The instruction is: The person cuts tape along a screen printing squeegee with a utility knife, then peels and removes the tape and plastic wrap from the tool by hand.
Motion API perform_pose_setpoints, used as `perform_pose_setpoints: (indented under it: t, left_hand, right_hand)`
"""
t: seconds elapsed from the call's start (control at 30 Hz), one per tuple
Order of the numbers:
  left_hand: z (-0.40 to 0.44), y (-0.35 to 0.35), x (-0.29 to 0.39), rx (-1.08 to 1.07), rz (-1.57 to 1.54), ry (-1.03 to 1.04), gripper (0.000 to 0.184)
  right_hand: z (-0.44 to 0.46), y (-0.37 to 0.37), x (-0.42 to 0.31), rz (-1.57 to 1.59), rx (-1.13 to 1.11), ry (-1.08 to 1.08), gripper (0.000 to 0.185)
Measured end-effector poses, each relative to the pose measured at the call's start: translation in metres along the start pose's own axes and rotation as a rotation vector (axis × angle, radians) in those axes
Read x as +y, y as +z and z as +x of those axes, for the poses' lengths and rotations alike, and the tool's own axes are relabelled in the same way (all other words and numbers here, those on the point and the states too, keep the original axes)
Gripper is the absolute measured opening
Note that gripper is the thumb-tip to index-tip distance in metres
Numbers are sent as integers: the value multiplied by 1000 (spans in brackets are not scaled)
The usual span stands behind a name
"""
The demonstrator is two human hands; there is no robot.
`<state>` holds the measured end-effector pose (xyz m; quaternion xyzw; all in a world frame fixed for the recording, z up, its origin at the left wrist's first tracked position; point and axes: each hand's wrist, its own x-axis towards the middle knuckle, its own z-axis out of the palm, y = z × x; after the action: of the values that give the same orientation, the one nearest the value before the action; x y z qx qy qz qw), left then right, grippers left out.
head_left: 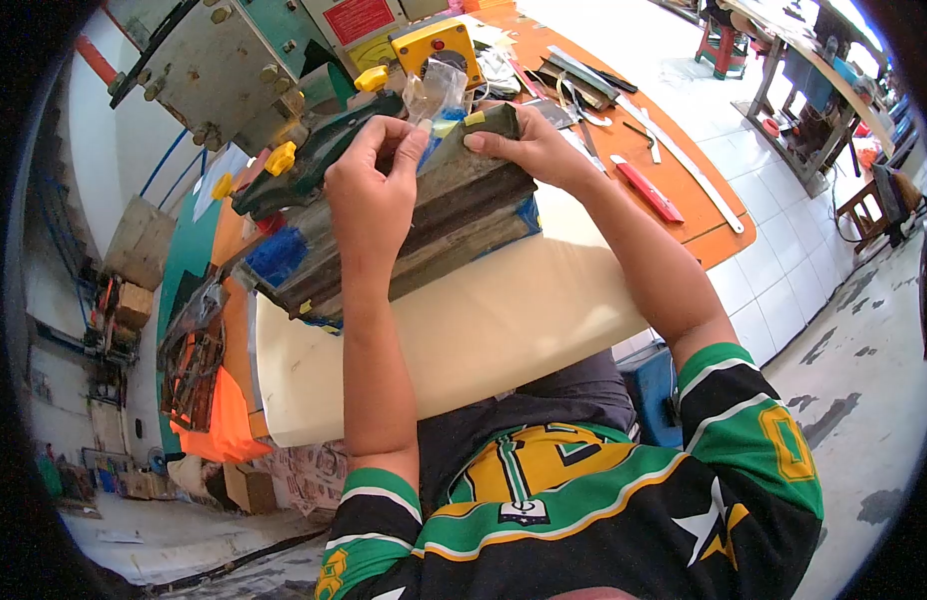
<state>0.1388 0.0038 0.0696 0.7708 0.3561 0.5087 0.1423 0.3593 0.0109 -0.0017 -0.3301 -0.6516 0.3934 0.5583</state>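
Observation:
A long, worn metal block [374,225] with lengthwise grooves lies across a cream sheet [484,320]. Blue tape [277,256] wraps its left end, and more blue shows at its right end. My left hand [376,170] is closed in a pinch above the block, thumb against forefinger; what it holds, if anything, is hidden. A crumpled clear plastic piece [436,92] shows just beyond those fingertips. With thumb and fingers, my right hand [536,150] grips a short dark block [499,124] bearing a yellow tape patch, at the long block's far edge.
A machine with yellow knobs [281,158] rises at the upper left, beside a yellow control box [439,52]. On the orange table [719,245] lie a red cutter [649,188], a long steel ruler [689,165] and metal strips. Orange cloth [224,425] hangs at the left edge.

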Motion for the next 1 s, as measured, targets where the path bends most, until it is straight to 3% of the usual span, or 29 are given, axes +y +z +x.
perform_pose_setpoints:
  t: [0.07,0.4,0.47,0.57,0.8,0.87,1.0]
  left_hand:
    - [-4,-1,-2,-38,25,86,17]
    - [-11,7,-8,-18,59,99,13]
    - [-12,11,-13,27,200,344,17]
    - [-12,13,-12,0,252,384,18]
    - [-11,11,-7,-46,103,321,29]
    - [-11,15,-8,51,289,397,26]
    - [-10,20,-16,113,233,356,17]
  right_hand:
    - [-2,1,-4,-34,35,11,34]
    - [-5,2,-6,31,31,-27,42]
    - [-3,2,-2,63,88,-44,41]
    - [0,1,3,26,87,-11,39]
    - [2,3,1,-107,103,-101,36]
    - [0,5,-3,-133,117,-133,35]
    - [1,1,-1,-52,75,-89,34]
